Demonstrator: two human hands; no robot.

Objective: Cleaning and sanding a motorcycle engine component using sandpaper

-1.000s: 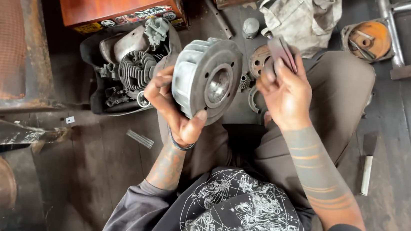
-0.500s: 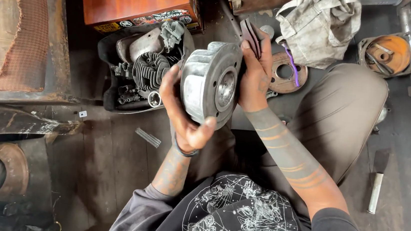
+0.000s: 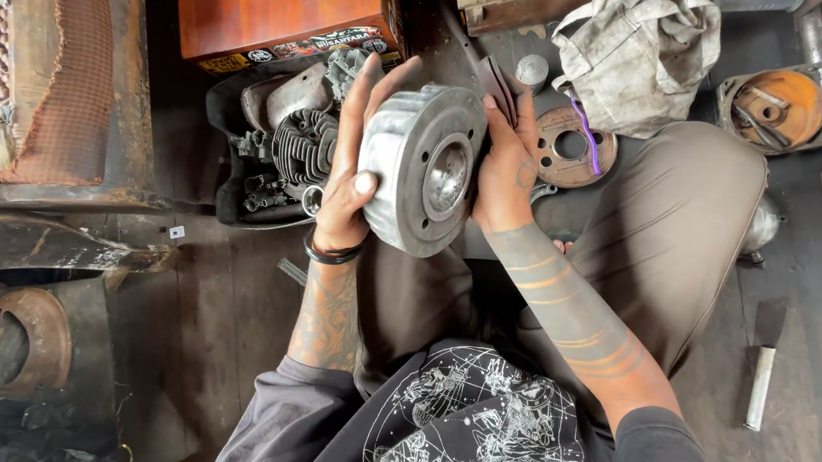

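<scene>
Head view, left hand [image 3: 349, 180]: fingers spread flat along the left flank of the round grey metal casting [image 3: 424, 169], thumb pressed on its face; clamped on it.
Head view, right hand [image 3: 505, 175]: palm braced against the casting's right rim, fingers together, pinching a dark folded sheet [image 3: 499, 81] just above the fingertips.
Casting: held upright between both palms above the lap; dull grey, ribbed rim, flat face with bolt holes around a shiny central bore.
Step in hand: judged to be steadying the casting while working its rim with the sheet.
Next move calls for: a firm left grip and a slight turn to present a fresh edge.
Past the left fingers: finned engine part [image 3: 301, 145].
Past the right fingers: rusty disc [image 3: 568, 146].
</scene>
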